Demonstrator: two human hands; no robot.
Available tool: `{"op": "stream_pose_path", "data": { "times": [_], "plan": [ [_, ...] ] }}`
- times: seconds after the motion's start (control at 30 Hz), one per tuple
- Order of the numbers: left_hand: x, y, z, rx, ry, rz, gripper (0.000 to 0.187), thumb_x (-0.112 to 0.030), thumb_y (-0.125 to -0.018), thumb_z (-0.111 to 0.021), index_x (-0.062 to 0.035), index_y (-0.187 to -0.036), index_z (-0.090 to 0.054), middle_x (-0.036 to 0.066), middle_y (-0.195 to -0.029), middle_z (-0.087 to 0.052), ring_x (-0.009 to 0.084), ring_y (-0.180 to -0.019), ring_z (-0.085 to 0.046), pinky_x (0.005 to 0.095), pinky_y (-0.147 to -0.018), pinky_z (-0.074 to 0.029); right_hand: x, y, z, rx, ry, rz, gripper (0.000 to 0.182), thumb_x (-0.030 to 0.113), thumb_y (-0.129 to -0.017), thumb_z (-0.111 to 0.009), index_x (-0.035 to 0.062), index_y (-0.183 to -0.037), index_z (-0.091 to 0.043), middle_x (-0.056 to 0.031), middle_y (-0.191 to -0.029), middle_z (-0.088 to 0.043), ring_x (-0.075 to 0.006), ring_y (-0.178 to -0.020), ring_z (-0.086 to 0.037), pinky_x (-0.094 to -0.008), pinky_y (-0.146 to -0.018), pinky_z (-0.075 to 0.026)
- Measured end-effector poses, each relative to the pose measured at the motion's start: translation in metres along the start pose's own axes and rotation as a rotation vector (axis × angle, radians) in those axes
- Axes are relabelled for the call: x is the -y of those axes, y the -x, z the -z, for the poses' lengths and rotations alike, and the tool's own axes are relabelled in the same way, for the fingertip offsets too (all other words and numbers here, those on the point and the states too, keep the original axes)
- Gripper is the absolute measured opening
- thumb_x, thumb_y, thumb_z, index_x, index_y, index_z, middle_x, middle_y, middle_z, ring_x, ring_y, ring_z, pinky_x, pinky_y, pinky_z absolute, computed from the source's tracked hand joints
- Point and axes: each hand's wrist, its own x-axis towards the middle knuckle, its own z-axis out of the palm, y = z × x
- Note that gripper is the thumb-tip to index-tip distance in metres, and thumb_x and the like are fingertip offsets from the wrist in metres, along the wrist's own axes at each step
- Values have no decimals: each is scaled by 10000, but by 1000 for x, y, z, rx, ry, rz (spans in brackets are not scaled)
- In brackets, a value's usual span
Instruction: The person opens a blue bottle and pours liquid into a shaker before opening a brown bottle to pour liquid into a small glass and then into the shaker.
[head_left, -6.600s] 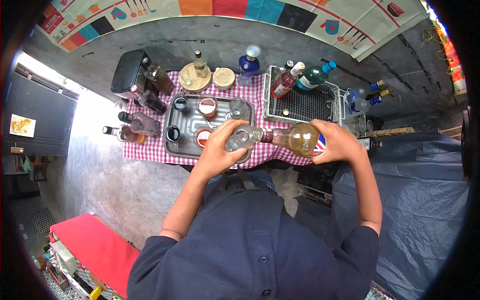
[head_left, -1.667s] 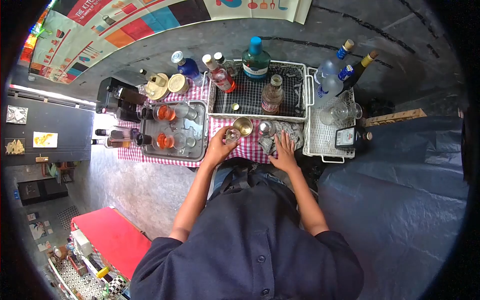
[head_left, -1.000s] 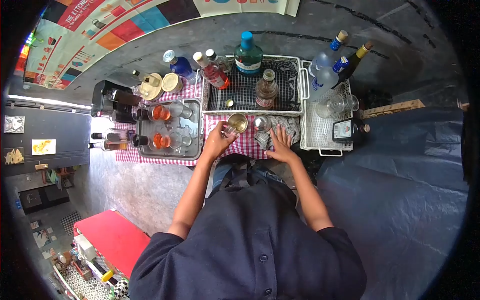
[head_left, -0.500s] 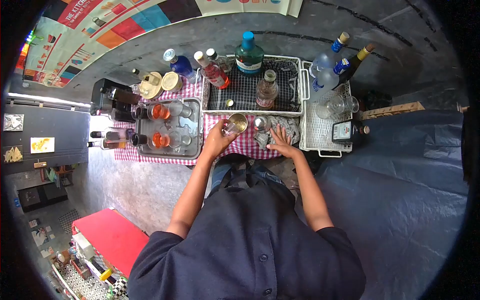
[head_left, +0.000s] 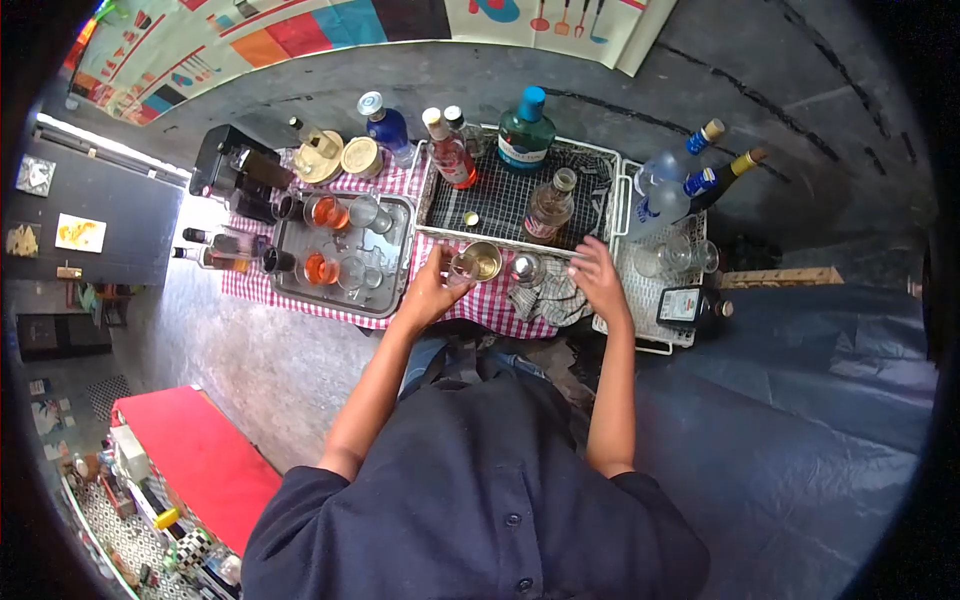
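My left hand (head_left: 432,292) is closed around a small clear glass (head_left: 462,269). That glass overlaps the mouth of a metal cup (head_left: 486,260), whose inside looks golden. To the right, a shiny domed metal shaker top (head_left: 526,267) rests beside a crumpled striped cloth (head_left: 552,300). My right hand (head_left: 601,283) is raised near the cloth's right side, fingers spread and holding nothing. Ahead of it, an uncapped glass bottle (head_left: 548,208) with brownish contents stands in a white wire basket (head_left: 520,240). A small cap (head_left: 471,218) lies in the same basket.
A grey tray (head_left: 345,300) on the left holds several glasses, some with red-orange drink. Pink (head_left: 452,160), teal (head_left: 527,130) and blue (head_left: 385,125) bottles stand at the back. A second white basket (head_left: 655,347) on the right holds bottles and glasses.
My right hand has lifted off the cloth and moved rightward. The small glass in my left hand now shows beside the metal cup's mouth. The whole view has turned slightly.
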Motion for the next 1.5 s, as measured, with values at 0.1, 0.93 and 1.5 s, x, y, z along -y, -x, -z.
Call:
{"op": "stream_pose_path", "data": {
  "times": [0.1, 0.93, 1.5],
  "plan": [
    [1, 3, 2, -15, 73, 36, 556, -156, -806, -810, -25, -1227, -473, 142, -1115, -647, 227, -1049, -643, 361, -891, -521, 21, -32, -4, -113, 215, 110, 1020, 160, -745, -873, 122, -1558, -258, -195, -1523, -405, -330, -1400, -427, -451, -1121, -402],
    [-7, 3, 54, -134, 328, 26, 558, -66, -825, -804, -43, -1238, -429, 89, -1118, -644, 136, -1004, -621, 297, -858, -513, 1, -106, -60, -261, -11, 199, 370, 102, -728, -876, 15, -1027, -675, -71, -971, -719, -167, -865, -683, -343, -791, -545],
    [-30, -6, 142, 5, 603, -167, 546, 14, -821, -757, -59, -1248, -424, 92, -1207, -585, 167, -1109, -595, 328, -940, -507, 174, -47, -89, -134, -46, 374, 705, 138, -645, -888, 10, -1255, -558, -83, -1161, -661, -185, -1054, -650, -370, -950, -513]
  ]
}}
